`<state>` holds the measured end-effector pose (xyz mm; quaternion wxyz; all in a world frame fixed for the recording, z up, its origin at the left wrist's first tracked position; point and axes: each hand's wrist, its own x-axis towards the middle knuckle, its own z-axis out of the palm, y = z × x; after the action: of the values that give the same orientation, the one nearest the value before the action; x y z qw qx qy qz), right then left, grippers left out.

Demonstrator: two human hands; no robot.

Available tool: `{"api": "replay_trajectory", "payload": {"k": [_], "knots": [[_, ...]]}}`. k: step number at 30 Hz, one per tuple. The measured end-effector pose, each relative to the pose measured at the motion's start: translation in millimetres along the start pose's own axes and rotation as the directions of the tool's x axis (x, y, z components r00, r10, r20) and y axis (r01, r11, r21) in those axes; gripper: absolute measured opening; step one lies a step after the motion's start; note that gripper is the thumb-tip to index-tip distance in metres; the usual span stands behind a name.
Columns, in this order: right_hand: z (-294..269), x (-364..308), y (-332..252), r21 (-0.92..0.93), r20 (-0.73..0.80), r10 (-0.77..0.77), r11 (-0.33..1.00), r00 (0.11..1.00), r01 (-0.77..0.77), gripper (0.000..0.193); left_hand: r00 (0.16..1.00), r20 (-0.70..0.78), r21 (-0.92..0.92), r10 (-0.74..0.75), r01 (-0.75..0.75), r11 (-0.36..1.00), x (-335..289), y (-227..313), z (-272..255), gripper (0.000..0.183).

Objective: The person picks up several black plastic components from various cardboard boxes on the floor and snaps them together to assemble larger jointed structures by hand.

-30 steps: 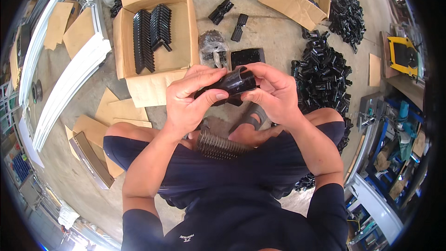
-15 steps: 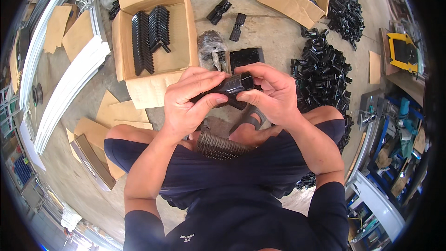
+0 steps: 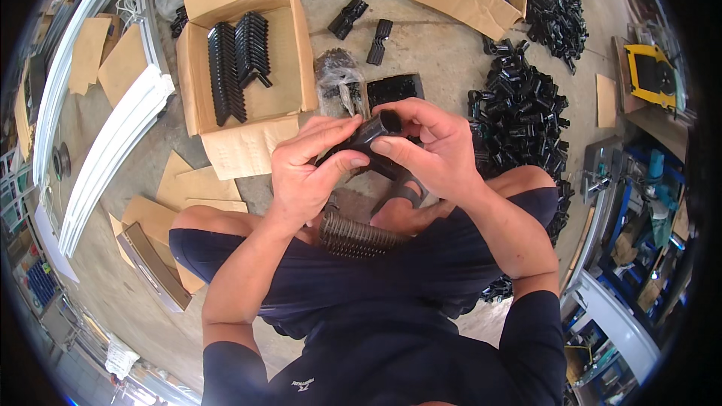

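Over my crossed legs, a black pipe joint [image 3: 374,130] with a round open end is held between both hands. My left hand [image 3: 307,165] grips its left part between thumb and fingers. At the open end, my right hand [image 3: 436,146] pinches it, thumb on the near side and fingers beyond. My fingers cover part of the joint, so its lower side is hidden. Just past my hands are a shallow black tray [image 3: 397,89] and a clear plastic bag [image 3: 338,68] of small dark pieces.
An open cardboard box [image 3: 284,98] at left holds neat rows of black joints [image 3: 224,68]. Loose joints form a large pile [image 3: 519,109] at right, with another box [image 3: 462,0] behind. Two joints [image 3: 348,16] lie mid-floor. White curved rails [image 3: 113,158] and cardboard sheets [image 3: 192,180] lie left.
The joint has turned in my hands, its open end now facing more upward. My right hand has shifted slightly left, its thumb now beside the opening.
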<state>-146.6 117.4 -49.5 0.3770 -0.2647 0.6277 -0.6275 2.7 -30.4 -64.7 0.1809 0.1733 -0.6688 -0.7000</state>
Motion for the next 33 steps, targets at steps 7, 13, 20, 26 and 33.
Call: {"api": "replay_trajectory", "payload": {"k": [7, 13, 20, 26, 33], "knots": [[9, 3, 2, 0.028, -0.037, 0.097, 0.995, 0.995, -0.096, 0.034, 0.946, -0.061, -0.283, -0.32, 0.291, 0.914, -3, 3, 9, 0.035], [18, 38, -17, 0.052, 0.086, 0.195, 0.978, 0.977, -0.2, 0.032, 0.918, -0.195, -0.396, -0.345, 0.248, 0.884, 8, 9, -3, 0.032], [19, 109, 76, -0.736, 0.211, 0.143, 0.674, 0.967, 0.061, 0.022, 0.835, -0.411, -0.599, -0.365, 0.055, 0.799, 34, 17, -55, 0.028], [74, 71, 222, -0.953, 0.298, 0.39, 0.071, 0.871, 0.294, 0.02, 0.813, -0.46, -0.621, -0.357, -0.007, 0.784, 35, 12, -70, 0.032], [78, 60, 275, -0.916, 0.371, 0.233, -0.069, 0.899, 0.396, 0.021, 0.806, -0.412, -0.665, -0.425, 0.053, 0.745, 27, 10, -72, 0.03]]}}
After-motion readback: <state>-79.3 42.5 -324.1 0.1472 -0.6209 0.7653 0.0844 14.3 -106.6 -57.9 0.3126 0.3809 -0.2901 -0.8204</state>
